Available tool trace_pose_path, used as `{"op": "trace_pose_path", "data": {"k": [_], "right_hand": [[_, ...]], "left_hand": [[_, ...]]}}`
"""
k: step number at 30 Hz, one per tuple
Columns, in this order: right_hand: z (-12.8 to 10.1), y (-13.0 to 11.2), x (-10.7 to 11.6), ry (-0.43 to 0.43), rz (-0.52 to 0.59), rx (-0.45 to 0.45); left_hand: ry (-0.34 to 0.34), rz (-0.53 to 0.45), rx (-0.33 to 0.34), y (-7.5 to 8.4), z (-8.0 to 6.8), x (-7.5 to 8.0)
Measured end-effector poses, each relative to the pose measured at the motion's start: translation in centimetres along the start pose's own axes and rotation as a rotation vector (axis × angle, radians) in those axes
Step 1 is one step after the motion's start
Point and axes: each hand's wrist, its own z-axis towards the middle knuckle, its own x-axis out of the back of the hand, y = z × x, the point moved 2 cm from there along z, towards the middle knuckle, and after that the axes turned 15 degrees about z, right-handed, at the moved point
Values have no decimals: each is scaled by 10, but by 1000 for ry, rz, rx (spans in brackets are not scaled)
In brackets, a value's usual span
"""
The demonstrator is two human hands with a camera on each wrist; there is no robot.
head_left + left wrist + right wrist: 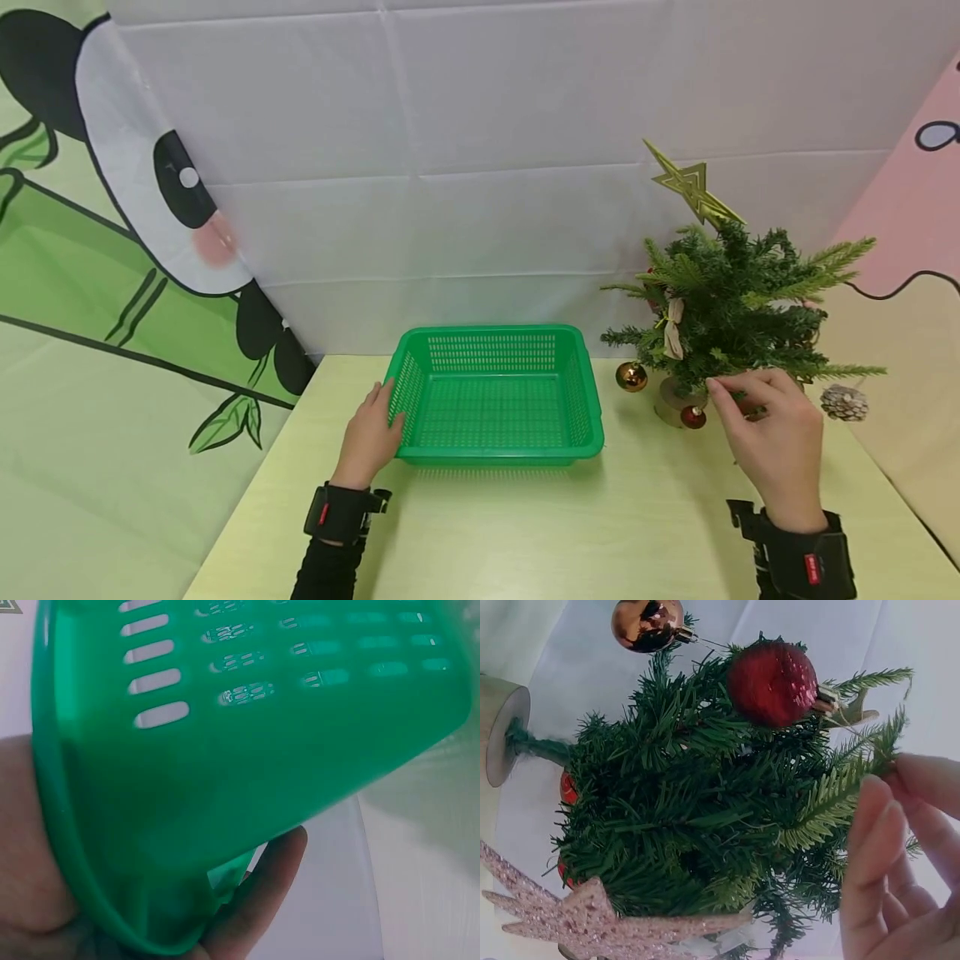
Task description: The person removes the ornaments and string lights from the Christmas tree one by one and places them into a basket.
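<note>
White creased cloth hangs behind a pale yellow-green table, with a panda-and-bamboo print at the left and a pink panel at the right. From the head view, a green slotted basket sits at the table's middle, toward the back. The left hand rests against the basket's left wall near the front corner, fingers laid along the rim; the basket is empty. To the right stands a small Christmas tree on a wooden base, leaning a little, with a gold star topper. A gold bauble hangs at its lower left, a red bauble low at the front, and a pinecone at the lower right. The right hand reaches into the lower branches, fingertips gathered at the foliage beside the red bauble.

Left wrist view: the basket fills the frame, the left hand cupping its corner, thumb under the rim and palm against the wall, so it grips the basket.

Right wrist view: the tree shows from the side with 1 red bauble, 1 gold bauble and a glittered star. The right hand pinches a light green branch tip between its fingers.
</note>
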Motion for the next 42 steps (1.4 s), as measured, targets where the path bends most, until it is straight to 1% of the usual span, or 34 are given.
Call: {"op": "trace_pose_path", "data": {"k": [5,9,12,16,22,30,34,37,42], "right_hand": [[-1,1,-3,36,21,35],[-1,0,-6,61,70,61],[-1,-3,-10,67,98,84],[1,-4,-14,60,130,89],[2,-6,-21,40,203,80],[4,-10,-25,23,235,69],[4,-10,-26,9,270,39],[5,-10,-28,-11,319,11],[5,-10,-29,-51,367,8]], "left_hand": [[14,-7,5,-2,0,-4],[12,-9,6,-3,1,-6],[16,-18,4,-3,2,-7],[9,-22,7,-4,3,-8],[-2,-32,13,-4,4,-9],[-2,-30,23,-4,5,-10],[0,-32,24,-4,5,-9],[-2,-40,25,-4,4,-9],[5,-39,20,-3,3,-8]]}}
